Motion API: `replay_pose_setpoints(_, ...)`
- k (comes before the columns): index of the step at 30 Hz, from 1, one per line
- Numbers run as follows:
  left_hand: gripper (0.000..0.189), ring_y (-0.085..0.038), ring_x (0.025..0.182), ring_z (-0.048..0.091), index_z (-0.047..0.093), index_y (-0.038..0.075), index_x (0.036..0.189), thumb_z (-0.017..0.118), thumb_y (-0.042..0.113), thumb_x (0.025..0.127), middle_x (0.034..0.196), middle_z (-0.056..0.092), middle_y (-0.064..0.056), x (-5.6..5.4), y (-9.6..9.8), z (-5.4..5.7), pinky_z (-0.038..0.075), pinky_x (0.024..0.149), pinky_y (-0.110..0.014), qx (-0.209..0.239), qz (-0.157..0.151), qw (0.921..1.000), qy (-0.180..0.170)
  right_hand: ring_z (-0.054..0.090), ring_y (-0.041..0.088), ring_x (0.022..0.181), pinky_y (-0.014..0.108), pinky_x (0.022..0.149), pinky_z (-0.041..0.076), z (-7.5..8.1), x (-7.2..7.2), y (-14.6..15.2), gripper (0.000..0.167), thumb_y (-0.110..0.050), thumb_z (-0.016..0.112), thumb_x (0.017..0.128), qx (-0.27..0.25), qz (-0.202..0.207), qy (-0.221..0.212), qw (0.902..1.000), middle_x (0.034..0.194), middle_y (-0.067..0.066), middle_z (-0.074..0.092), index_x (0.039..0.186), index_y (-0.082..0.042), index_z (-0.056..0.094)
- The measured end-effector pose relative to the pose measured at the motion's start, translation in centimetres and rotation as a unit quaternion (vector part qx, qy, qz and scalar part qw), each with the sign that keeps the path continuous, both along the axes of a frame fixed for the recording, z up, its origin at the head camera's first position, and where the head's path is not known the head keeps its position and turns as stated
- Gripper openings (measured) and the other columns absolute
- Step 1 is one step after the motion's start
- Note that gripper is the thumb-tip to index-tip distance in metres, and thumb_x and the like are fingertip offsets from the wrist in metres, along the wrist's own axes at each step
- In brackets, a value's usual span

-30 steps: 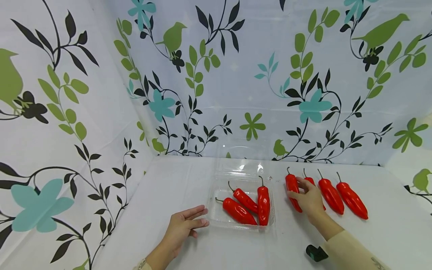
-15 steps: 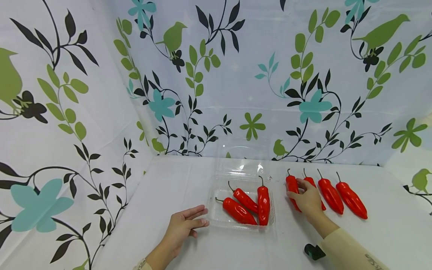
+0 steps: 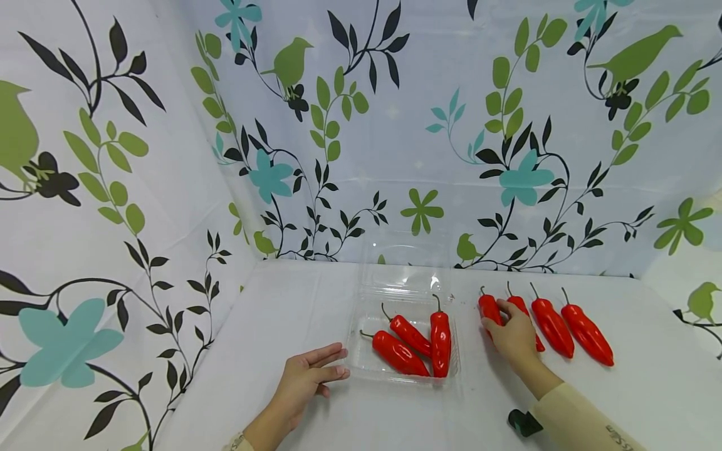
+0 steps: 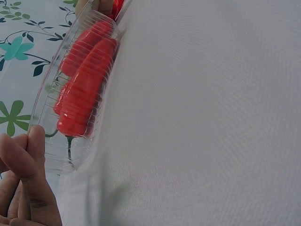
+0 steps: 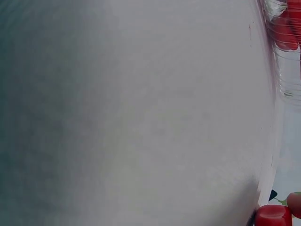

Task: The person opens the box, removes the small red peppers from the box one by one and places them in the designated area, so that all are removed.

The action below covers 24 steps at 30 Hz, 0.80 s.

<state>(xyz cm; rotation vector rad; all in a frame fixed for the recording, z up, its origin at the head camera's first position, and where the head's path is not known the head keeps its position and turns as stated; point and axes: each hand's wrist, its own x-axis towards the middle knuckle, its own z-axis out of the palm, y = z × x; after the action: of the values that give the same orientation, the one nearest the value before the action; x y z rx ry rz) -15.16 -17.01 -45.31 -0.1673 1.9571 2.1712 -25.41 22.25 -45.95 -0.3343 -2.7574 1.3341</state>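
Observation:
In the head view my right hand point(image 3: 516, 335) holds a red pepper point(image 3: 489, 307) by its sides, thumb on the left and fingers over the top. Its lower end is hidden behind the hand. In the right wrist view, a red pepper end point(image 5: 273, 215) shows at the bottom right beside a fingertip point(image 5: 294, 203). My left hand point(image 3: 307, 382) is at the left side of a clear plastic clamshell box point(image 3: 403, 378), fingers extended and thumb apart. Three red peppers lie inside the box, one of them a long pepper point(image 3: 440, 341) along its right side.
Right of my right hand, three more peppers lie in a row, the outermost pepper point(image 3: 588, 335) farthest right. The box's clear lid point(image 3: 405, 279) stands raised at the back. Patterned cloth point(image 3: 417, 125) rises behind the white table point(image 3: 282, 294).
The pepper in my right hand has shifted slightly toward me, its stem end now lower in view. The right forearm has moved slightly left. My left hand stays in place.

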Motion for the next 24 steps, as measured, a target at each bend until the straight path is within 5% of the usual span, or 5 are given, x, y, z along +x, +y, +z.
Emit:
replay_pose_setpoints(14, 0.060, -0.018, 0.093, 0.074, 0.053, -0.008, 0.141, 0.076, 0.006, 0.087, 0.135, 0.062, -0.021, -0.2, -0.2, -0.2, 0.047, 0.053, -0.018, 0.002, -0.008, 0.9999, 0.007, 0.026, 0.053, 0.138, 0.065, 0.097, 0.045, 1.0, 1.0, 0.2, 0.084, -0.022, 0.072, 0.094, 0.006, 0.000, -0.034, 0.9994, 0.153, 0.033, 0.031, 0.158, 0.000, 0.024)
replay_pose_setpoints(24, 0.059, -0.018, 0.093, 0.074, 0.054, -0.007, 0.141, 0.076, 0.006, 0.087, 0.134, 0.062, -0.020, -0.2, -0.2, 0.0, 0.047, 0.054, -0.018, -0.007, -0.006, 1.0000, 0.002, 0.028, 0.046, 0.144, 0.058, 0.099, 0.047, 2.1, 1.8, 0.1, 0.086, -0.024, 0.076, 0.092, -0.065, 0.031, 0.020, 0.9972, 0.159, 0.023, 0.033, 0.161, -0.009, 0.026)
